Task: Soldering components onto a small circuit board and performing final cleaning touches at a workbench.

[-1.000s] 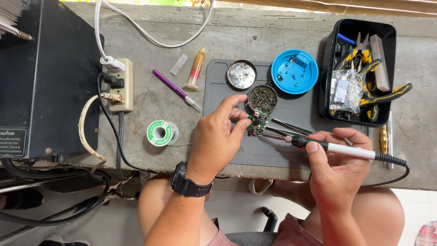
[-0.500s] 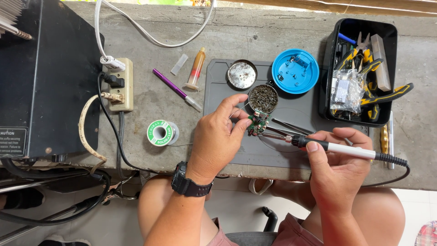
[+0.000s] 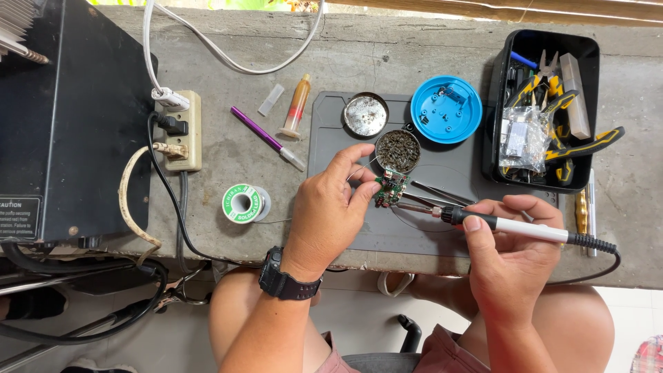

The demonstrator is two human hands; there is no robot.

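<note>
Head view, looking down at a concrete table (image 3: 387,55). Going left to right: a black box (image 3: 69,124) is sitting at the far left beside a power strip (image 3: 183,131), then a solder spool (image 3: 244,203). The person's left hand (image 3: 328,207) is pinching a thin solder wire (image 3: 360,170), fingers together, just beside a small green circuit board (image 3: 391,188) on a grey mat (image 3: 414,228). The right hand (image 3: 511,255) is gripping a soldering iron (image 3: 525,228), fingers clamped round its handle, tip touching the board. Nothing has shifted over the last second: both hands are staying put, so one joint is seemingly being worked. A black tool tray (image 3: 587,48) is resting at the right.
</note>
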